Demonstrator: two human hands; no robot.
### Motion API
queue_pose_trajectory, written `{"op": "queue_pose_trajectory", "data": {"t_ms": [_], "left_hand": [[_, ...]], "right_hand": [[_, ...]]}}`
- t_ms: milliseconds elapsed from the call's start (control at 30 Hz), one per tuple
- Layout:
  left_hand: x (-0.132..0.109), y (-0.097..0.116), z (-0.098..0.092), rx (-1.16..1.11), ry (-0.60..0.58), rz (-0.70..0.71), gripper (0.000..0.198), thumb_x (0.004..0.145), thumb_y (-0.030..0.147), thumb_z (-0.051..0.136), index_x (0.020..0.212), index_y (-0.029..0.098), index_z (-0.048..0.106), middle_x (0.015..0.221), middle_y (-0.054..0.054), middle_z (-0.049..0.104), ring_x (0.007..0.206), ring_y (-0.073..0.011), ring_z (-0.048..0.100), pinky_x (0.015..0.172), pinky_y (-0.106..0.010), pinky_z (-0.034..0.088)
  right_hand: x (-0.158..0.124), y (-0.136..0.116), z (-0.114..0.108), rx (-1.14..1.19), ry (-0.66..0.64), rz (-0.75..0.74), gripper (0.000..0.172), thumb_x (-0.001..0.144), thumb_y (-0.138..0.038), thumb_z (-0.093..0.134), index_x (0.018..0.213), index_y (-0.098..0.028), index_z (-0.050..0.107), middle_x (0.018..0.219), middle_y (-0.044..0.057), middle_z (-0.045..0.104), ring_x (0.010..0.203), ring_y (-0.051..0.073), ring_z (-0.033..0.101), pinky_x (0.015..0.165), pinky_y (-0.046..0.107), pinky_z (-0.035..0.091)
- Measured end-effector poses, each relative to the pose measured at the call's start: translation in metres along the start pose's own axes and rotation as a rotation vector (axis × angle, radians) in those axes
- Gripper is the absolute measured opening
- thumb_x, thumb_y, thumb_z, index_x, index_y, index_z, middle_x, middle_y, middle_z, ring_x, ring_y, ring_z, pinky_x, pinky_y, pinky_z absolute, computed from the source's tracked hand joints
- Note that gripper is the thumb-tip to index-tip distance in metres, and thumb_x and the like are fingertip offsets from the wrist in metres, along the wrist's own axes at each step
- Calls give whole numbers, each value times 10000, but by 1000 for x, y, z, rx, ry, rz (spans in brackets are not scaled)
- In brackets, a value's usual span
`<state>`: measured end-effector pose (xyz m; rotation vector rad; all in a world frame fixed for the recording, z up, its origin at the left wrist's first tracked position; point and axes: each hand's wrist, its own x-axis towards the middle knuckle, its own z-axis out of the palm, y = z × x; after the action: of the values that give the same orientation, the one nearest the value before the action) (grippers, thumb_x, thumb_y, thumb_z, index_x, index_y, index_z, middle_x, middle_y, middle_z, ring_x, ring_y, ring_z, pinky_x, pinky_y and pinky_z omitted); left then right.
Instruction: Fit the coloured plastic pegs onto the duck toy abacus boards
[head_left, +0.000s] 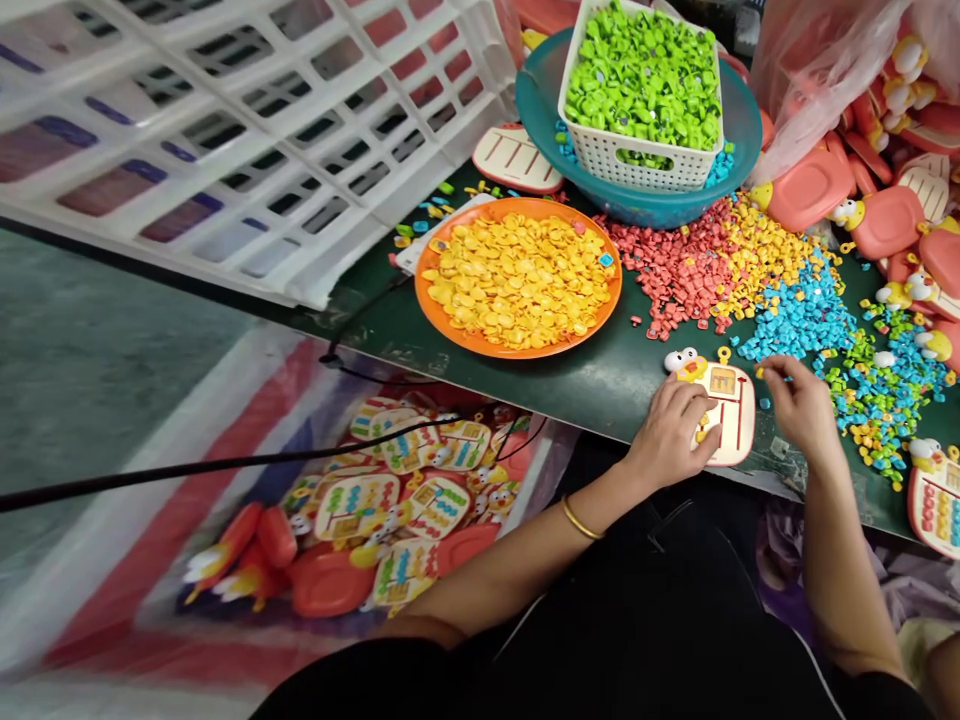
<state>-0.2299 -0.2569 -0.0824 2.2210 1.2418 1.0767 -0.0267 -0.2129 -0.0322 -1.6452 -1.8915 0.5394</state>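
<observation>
A cream toy board (739,412) with a duck head (688,366) and red slots lies at the table's front edge. My left hand (673,432) rests over the board's left part, fingers bent and apart, with small yellow pieces beside its fingertips. Just right of the board, my right hand (804,408) pinches a small yellow piece (760,371) between thumb and forefinger. Beyond the hands lie loose heaps of small red pieces (671,270), yellow pieces (765,245) and blue pieces (799,312).
An orange plate (424,290) of yellow pieces stands left. Behind it, a white basket (667,160) of green pieces sits in a teal bowl (536,90). A white crate (300,250) leans at the far left. Finished-looking boards (356,505) fill a bag below the table. A black cable (225,468) crosses.
</observation>
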Motion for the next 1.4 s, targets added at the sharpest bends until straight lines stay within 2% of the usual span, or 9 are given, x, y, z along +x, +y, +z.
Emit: {"op": "queue_pose_trajectory", "data": {"t_ms": [200,333,500,667,800,933,1067,1167,1400], "left_hand": [[1,-3,2,-23,-16,31,161,881,298,591,994,187,613,1058,-92,622,1049,-255,555,1104,-502,403],[1,-1,1,3,-9,-4,189,861,324,611,987,183,596,1053,-98,612,1063,-273,541,1095,-522,393],[1,-3,0,-20,-53,-4,190,878,345,592,964,177,580,1040,-100,604,1061,-264,539,1055,-463,423],[3,-1,-5,1,-104,-41,292,886,358,592,1119,181,606,1117,-101,612,1123,-272,530,1081,-467,373],[3,3,-9,44,-186,-26,417,942,335,527,1350,255,544,1339,-65,597,1212,-270,505,1086,-475,320],[2,4,-7,28,-170,-49,366,936,340,529,1283,253,606,1321,-46,636,1172,-253,543,1103,-470,290],[1,5,-3,39,-91,-70,348,902,349,558,1209,201,627,1263,-79,651,1162,-260,556,1099,-462,301],[2,6,-1,69,-56,-89,312,890,360,562,1122,164,635,1188,-110,652,1140,-271,558,1058,-449,343],[4,4,-3,88,-100,-81,349,915,377,532,1177,164,623,1186,-118,632,1151,-282,532,1030,-456,355]], "right_hand": [[-11,-4,37,-44,136,16,194,916,-219,464,869,-193,650,975,96,556,934,228,562,864,392,495],[-19,-3,38,-47,116,-30,200,932,-223,480,851,-204,661,862,56,563,848,208,574,808,360,510],[-44,-10,42,31,40,-154,244,950,-195,466,984,-225,706,968,71,650,943,200,625,849,337,521],[21,-3,43,-78,100,-149,274,917,-167,496,1039,-217,737,1042,99,691,991,245,596,884,397,492],[57,8,30,-198,-53,-189,169,857,-182,603,858,-199,771,888,95,712,932,268,564,864,420,465],[21,8,19,-43,28,-78,185,896,-293,598,879,-213,765,859,64,703,879,230,595,830,384,479],[-16,3,30,7,172,50,240,912,-317,566,880,-199,772,856,63,629,803,196,596,753,345,502],[-28,-2,44,-68,262,18,268,931,-293,523,913,-192,771,886,79,603,824,202,580,759,352,510],[-54,-6,47,14,184,-108,286,953,-224,479,1059,-236,744,960,74,669,910,189,639,813,331,542]]}}
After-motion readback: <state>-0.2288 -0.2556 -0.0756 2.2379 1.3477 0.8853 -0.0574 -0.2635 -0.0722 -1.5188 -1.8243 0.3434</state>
